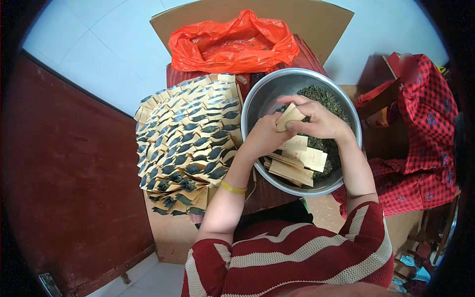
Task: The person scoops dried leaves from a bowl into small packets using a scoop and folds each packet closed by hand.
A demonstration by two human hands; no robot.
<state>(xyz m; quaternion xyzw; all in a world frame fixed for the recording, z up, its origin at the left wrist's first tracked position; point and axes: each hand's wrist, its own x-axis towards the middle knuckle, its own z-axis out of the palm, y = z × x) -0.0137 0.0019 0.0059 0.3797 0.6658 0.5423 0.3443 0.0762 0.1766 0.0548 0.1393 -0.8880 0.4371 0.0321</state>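
Observation:
Over the metal bowl (251, 111), my left hand (267, 133) is closed around a small tan paper packet (289, 117). My right hand (320, 118) meets it from the other side, thumb against the packet and fingers curled behind its top edge. Dark green dried leaves (329, 101) fill much of the bowl under my hands. A loose stack of flat paper packets (292, 171) lies on the leaves at the bowl's near side, some with faint red print. Left of the bowl stand many packets in tight rows (188, 133), dark leaf-like shapes showing at their tops.
An open red plastic bag (232, 47) sits behind the bowl, before a cardboard sheet (316, 29). Red-and-black checked cloth (428, 119) hangs at the right over wooden furniture. A dark red door-like panel (69, 168) stands at the left.

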